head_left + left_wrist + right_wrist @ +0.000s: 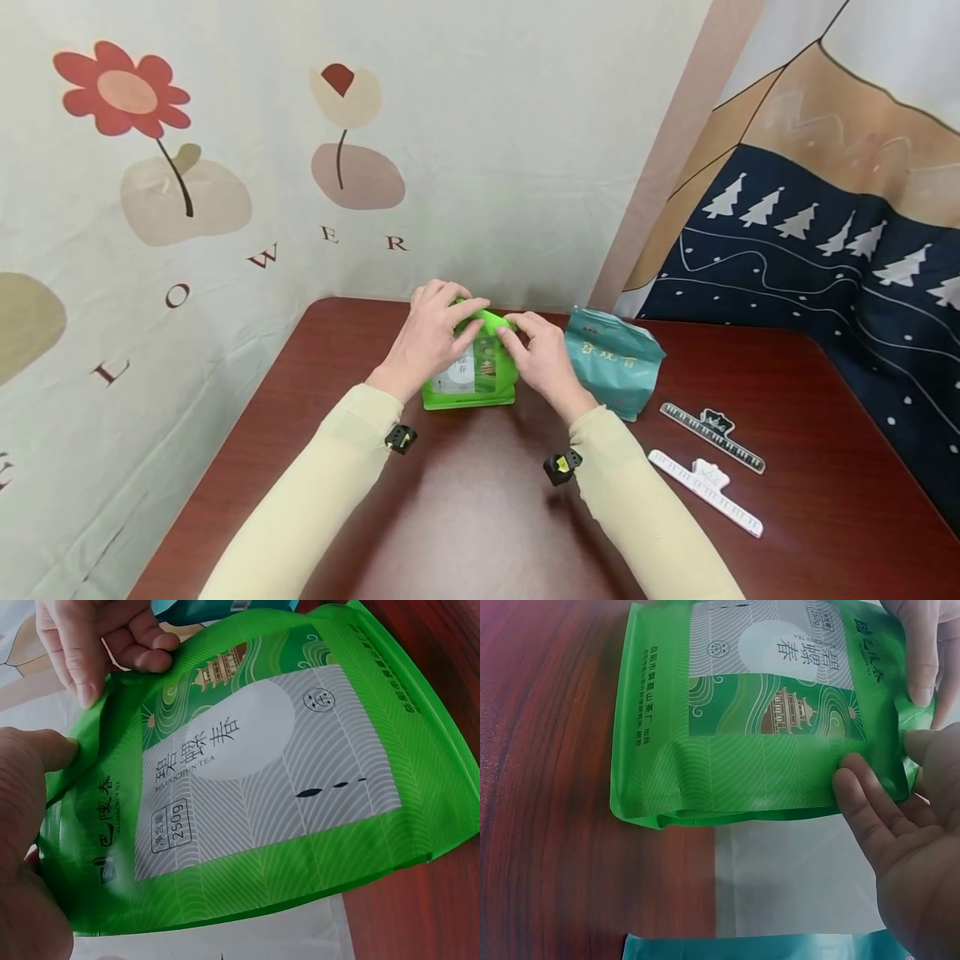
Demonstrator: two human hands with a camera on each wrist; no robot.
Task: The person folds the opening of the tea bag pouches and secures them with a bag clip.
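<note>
A green bag of tea (471,398) stands upright near the table's back edge, its printed front towards me. Its top edge is bent over in a fold, seen close up in the left wrist view. My left hand (431,335) grips the bag's top at the left, thumb on the front side. At the top right corner my right hand (545,357) pinches the folded edge between thumb and fingers; in the right wrist view, the right hand's fingertips (849,774) touch the bag's side. Whether the mouth is sealed I cannot tell.
Just right of the green bag stands a teal bag (617,367) with gold characters. Farther right lie two long clips with ruler-like bars, a black one (712,435) and a white one (705,492). Printed cloth (495,167) hangs behind the table (465,517).
</note>
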